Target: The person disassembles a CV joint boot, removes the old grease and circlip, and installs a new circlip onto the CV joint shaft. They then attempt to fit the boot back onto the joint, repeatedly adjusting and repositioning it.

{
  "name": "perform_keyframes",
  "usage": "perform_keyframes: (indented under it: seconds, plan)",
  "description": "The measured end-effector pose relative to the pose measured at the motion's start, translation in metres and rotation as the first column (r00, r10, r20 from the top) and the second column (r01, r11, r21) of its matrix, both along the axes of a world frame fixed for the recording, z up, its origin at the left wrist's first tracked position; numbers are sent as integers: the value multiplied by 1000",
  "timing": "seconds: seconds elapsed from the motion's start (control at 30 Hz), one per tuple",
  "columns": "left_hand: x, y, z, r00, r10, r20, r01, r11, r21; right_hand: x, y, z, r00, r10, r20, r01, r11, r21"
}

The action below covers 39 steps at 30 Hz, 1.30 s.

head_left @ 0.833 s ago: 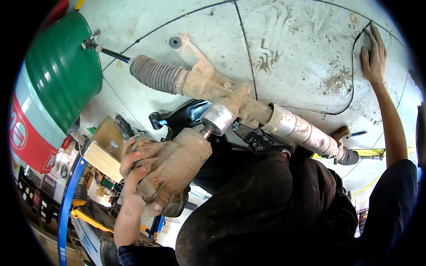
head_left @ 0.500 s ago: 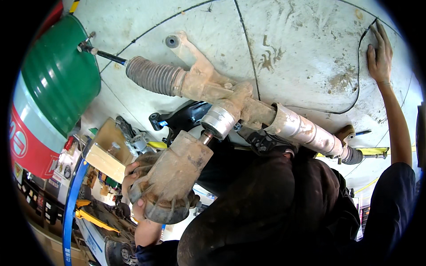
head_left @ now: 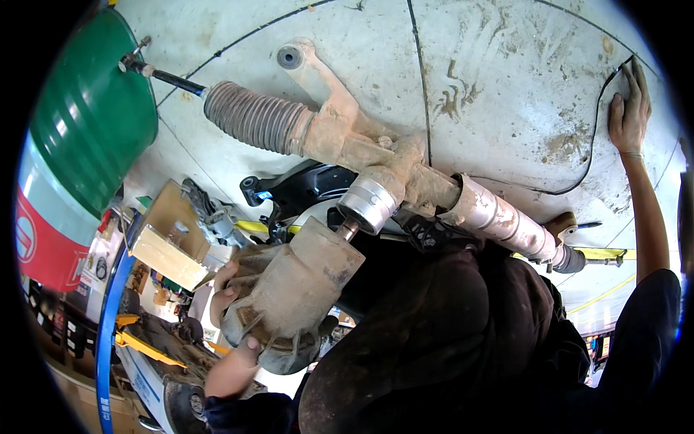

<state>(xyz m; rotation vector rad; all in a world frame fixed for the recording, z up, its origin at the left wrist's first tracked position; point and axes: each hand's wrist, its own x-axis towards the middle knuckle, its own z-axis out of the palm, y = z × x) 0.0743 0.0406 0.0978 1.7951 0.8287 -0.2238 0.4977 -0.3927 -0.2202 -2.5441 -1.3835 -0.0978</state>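
Note:
A dirty, brown-grey steering rack [head_left: 347,148] slants across the middle, from upper left to lower right. Its ribbed rubber boot [head_left: 256,119] and tie rod [head_left: 173,81] reach toward the drum. The lower, finned motor housing [head_left: 289,278] hangs off the silver collar [head_left: 367,205]. My left hand [head_left: 235,340] wraps round the housing's lower end from the left, its palm hidden behind it. Far to the right, my right hand [head_left: 630,119] lies on the floor, fingers stretched and thumb apart. Its fingertips touch the end of a thin black cable [head_left: 591,145].
A green, white and red drum [head_left: 90,119] stands at the left. Below it are an open cardboard box [head_left: 170,235] and a blue post [head_left: 114,318]. A black control arm [head_left: 311,181] lies behind the rack. My dark-trousered legs [head_left: 419,318] fill the lower middle of the pale, stained floor [head_left: 347,43].
The view has shifted slightly, so the rack, floor marks and right hand appear a little lower and farther right. My left hand still grips the housing; my right stays at the cable's end.

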Motion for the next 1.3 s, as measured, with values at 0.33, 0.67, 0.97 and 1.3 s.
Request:
perform_keyframes:
  seconds: [0.33,0.67,0.97,1.3]
  plan:
    - [26,-33,11,758,587,-285,-609,793,16,-1,3,1,1000,-8,15,8,1000,1]
    - [19,-13,3,948,-47,-314,35,998,-43,-4,7,5,1000,-31,3,31,999,-12]
    - [22,-51,3,748,567,-345,-658,700,-277,-6,8,6,999,-35,6,35,999,-24]
    - [13,-62,1,969,51,-241,15,964,266,-8,13,9,999,-49,13,50,998,-25]
